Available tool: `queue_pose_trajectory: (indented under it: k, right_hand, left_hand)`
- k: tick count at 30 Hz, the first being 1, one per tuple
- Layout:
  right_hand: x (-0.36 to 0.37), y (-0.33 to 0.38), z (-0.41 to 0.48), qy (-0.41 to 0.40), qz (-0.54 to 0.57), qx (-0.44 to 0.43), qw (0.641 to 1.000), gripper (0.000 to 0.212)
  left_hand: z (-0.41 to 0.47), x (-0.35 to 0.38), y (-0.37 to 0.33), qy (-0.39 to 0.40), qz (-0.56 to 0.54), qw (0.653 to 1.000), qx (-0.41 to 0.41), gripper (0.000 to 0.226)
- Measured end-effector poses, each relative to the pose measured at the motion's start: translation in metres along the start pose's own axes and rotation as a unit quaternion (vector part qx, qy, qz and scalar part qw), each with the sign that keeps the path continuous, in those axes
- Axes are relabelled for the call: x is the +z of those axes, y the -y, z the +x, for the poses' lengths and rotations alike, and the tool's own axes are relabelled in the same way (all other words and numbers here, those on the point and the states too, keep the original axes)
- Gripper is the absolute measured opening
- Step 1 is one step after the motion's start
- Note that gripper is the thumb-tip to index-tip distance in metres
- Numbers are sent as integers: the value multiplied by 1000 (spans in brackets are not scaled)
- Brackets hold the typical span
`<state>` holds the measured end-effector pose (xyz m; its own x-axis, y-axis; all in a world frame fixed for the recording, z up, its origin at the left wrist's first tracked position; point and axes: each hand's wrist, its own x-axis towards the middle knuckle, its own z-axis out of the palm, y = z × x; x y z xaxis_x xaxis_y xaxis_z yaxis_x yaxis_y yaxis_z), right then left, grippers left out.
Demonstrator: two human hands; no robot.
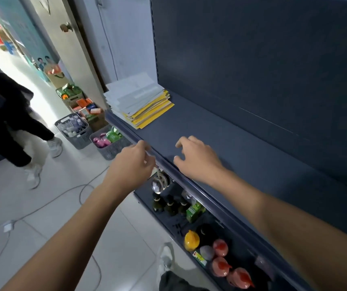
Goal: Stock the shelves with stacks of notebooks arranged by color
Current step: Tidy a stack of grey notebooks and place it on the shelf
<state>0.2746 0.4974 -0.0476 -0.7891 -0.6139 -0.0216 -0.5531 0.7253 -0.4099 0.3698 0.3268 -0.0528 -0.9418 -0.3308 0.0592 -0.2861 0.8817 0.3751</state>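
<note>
Booth: Forearms fill the bottom of the shot, both reaching up to the dark blue shelf [242, 164]. Where are the hands?

Floor: Right hand [197, 158] hangs just over the shelf board, fingers spread and loosely bent, holding nothing. Left hand [133, 162] is at the front rail [126, 133], fingers curled in toward it. Whether they clasp the rail or only brush it, I can't tell. No notebook in either hand.

Booth: And the notebooks?

Floor: One stack of notebooks [139, 99], at the far left end of this shelf, tucked against the back panel. Pale covers on top, yellow ones beneath, so two colours share a single pile. It's fanned out, edges not squared.

Booth: So how far along?

Floor: Early, I'd judge. Most of the board to the right of that pile is bare. My read: the colours need splitting into separate stacks, then spreading along the shelf.

Booth: Any more stock in sight?

Floor: None that I can make out. Bottles [169, 204] sit on the lower shelf, and baskets [73, 131] on the floor hold other goods.
</note>
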Motion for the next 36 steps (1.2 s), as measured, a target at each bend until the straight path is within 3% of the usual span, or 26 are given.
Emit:
queue_pose_trajectory:
  k: [8,16,21,25,30,36]
  right_hand:
    - [20,26,140,-38,-6,44,998,31]
    - [32,45,219,-35,43,125,991,33]
    - [38,57,259,-28,158,235,959,44]
    - [47,71,283,-47,216,301,928,43]
    - [55,86,299,-106,243,385,884,43]
    - [68,101,307,-134,212,428,868,45]
  left_hand:
    - [124,-30,67,33,29,997,63,29]
    - [225,-59,116,28,44,989,137,30]
    - [299,-70,151,1,115,983,140,44]
    - [357,-67,164,32,152,978,137,57]
    - [404,-52,169,69,147,971,177,65]
    - [420,-37,175,132,113,969,177,61]
